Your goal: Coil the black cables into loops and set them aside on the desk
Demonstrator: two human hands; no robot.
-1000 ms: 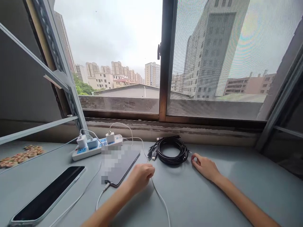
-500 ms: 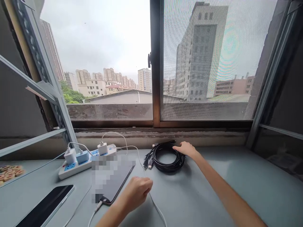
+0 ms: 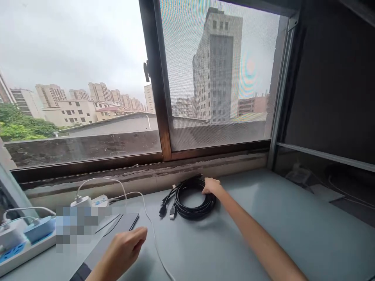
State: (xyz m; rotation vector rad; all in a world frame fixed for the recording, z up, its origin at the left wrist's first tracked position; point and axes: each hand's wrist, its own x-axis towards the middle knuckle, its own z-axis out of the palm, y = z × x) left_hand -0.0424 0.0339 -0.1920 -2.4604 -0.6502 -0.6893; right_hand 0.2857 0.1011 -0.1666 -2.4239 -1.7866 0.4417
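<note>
A coil of black cable lies on the grey-blue table, its flat metal-tipped plugs pointing left. My right hand is at the coil's far right side, thumb over its inner edge and fingers curled round the outer side, partly hidden. Over the near part of a dark tablet hovers my left hand, fingers curled into a loose fist with nothing visible in it. A white charging cord runs between the left hand and the coil.
On the left, a white power strip holds several plugs, including a blue charger. A blurred patch covers part of the tablet and strip. Behind the table stands a window frame; a metal post rises at the right.
The view has turned right, so the phone on the left is out of sight. My right hand has closed over the coil's edge. The left hand stays curled near the tablet.
</note>
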